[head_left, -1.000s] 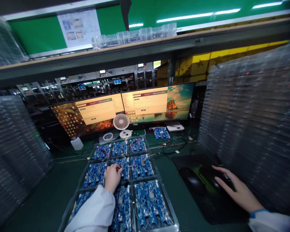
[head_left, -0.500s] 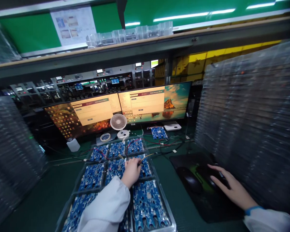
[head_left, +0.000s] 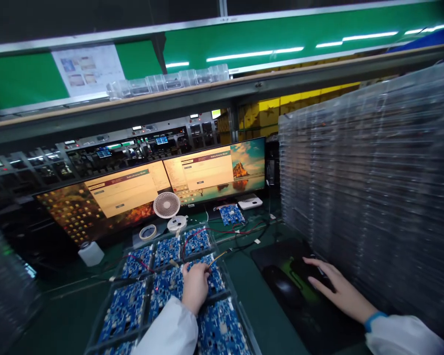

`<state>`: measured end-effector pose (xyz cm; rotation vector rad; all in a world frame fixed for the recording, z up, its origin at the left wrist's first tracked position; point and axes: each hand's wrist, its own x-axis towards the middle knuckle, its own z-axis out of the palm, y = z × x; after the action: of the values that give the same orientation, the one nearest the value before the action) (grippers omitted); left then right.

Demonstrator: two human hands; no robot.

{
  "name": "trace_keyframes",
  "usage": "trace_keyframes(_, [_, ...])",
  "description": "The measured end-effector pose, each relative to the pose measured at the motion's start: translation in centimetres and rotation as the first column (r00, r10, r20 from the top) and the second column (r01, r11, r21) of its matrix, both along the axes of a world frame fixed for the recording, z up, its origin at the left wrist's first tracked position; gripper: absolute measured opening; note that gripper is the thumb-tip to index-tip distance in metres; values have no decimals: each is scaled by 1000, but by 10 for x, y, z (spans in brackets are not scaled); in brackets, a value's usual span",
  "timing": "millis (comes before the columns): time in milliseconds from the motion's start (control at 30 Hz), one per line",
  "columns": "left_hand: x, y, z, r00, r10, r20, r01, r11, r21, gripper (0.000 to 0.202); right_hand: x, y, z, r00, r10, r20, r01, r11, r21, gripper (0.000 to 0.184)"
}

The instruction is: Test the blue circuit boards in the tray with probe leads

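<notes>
Head view: the tabletop [head_left: 244, 283] bears a tray [head_left: 244, 320] of blue boards [head_left: 224, 328] beside a mouse pad [head_left: 318, 328]; the right hand [head_left: 346, 293] cups a dark mouse [head_left: 323, 278], and the bunched left hand [head_left: 196, 287], over the boards, meets the near end of a yellow cable [head_left: 217, 258], grip impossible to tell.

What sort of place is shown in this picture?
Probably an electronics factory workstation: blue circuit boards in rows, what look like stacked clear plastic trays, and two monitors.
</notes>
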<state>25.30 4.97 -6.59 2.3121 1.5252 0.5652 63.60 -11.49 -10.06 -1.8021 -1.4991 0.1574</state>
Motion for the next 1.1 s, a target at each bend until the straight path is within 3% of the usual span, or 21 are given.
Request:
trace_keyframes(433, [-2, -6, -4, 1000, -22, -10, 22, 998, 54, 31, 11, 8, -24, 1000, -21, -5, 21, 999, 33, 56])
trace_keyframes(767, [-2, -6, -3, 1000, -16, 9, 16, 999, 49, 30, 7, 5, -10, 1000, 8, 19, -9, 999, 32, 51])
trace_keyframes(1100, [-5, -9, 2, 1000, -25, 12, 24, 999, 48, 26, 10, 7, -17, 1000, 14, 14, -14, 1000, 10, 51])
